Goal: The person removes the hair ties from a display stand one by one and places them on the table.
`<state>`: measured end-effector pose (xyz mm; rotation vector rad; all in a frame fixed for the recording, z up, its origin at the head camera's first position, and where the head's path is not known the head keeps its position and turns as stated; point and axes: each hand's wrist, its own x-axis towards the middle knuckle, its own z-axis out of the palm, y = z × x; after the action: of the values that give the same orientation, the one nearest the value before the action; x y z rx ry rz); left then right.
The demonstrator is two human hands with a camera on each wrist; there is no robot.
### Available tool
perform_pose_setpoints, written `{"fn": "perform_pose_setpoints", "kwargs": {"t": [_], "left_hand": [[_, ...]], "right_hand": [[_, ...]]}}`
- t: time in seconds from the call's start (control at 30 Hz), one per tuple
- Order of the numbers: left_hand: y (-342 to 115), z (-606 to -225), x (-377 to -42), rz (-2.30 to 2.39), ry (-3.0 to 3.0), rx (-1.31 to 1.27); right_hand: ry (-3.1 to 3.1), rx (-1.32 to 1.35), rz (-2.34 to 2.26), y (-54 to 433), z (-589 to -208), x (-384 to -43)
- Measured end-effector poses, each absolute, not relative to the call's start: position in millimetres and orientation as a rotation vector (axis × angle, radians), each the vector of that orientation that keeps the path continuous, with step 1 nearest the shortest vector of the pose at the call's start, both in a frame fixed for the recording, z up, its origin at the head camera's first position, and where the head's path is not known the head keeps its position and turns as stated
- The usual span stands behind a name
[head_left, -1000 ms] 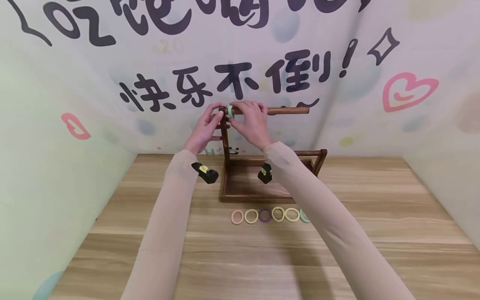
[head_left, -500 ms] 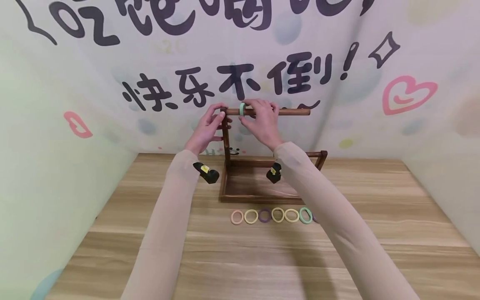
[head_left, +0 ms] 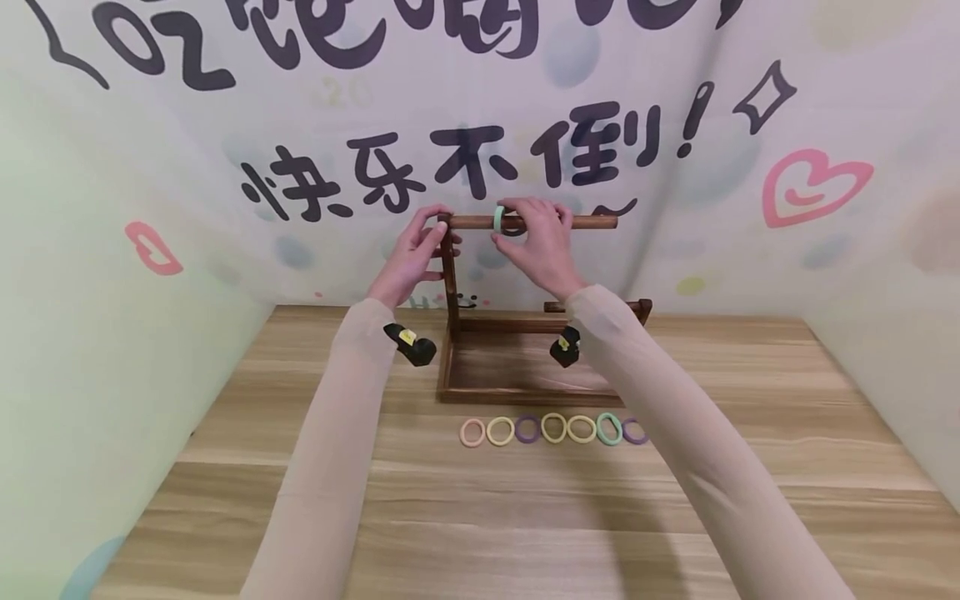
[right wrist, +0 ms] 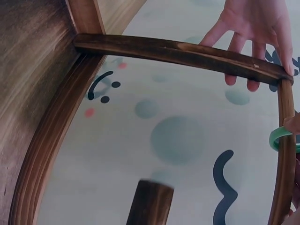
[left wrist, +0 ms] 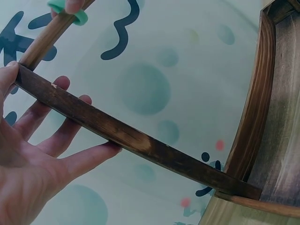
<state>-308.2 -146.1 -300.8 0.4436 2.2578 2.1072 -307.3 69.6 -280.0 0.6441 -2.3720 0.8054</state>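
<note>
A dark wooden stand has an upright post (left wrist: 103,124) and an upper rod (head_left: 472,222) that runs right to a free end. My left hand (head_left: 405,260) grips the top of the post, thumb at the corner and fingers behind it. A mint-green hair tie (head_left: 498,220) encircles the upper rod, left of its middle. My right hand (head_left: 546,248) pinches this tie between thumb and fingers. In the right wrist view the same green tie (right wrist: 276,137) shows around the rod, while most of the right hand is out of frame.
Below, the stand's tray base (head_left: 525,397) sits on the wooden table (head_left: 465,533). A lower rod (head_left: 555,307) projects left from a short post at the right. Several hair ties lie in a row before the tray, including a pink one (head_left: 472,446). A printed cloth hangs behind.
My right hand has moved right along the upper rod with the green hair tie, away from the post. The left hand stays on the post. More of the row of ties now shows.
</note>
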Motion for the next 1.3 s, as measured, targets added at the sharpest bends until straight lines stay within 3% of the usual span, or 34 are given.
{"fn": "perform_pose_setpoints", "kwargs": {"t": [1.3], "left_hand": [[-146.2, -304.0, -310.7, 2.142, 2.226, 0.427]], "right_hand": [[-2.211, 0.611, 0.924, 149.4, -293.3, -312.0]]}}
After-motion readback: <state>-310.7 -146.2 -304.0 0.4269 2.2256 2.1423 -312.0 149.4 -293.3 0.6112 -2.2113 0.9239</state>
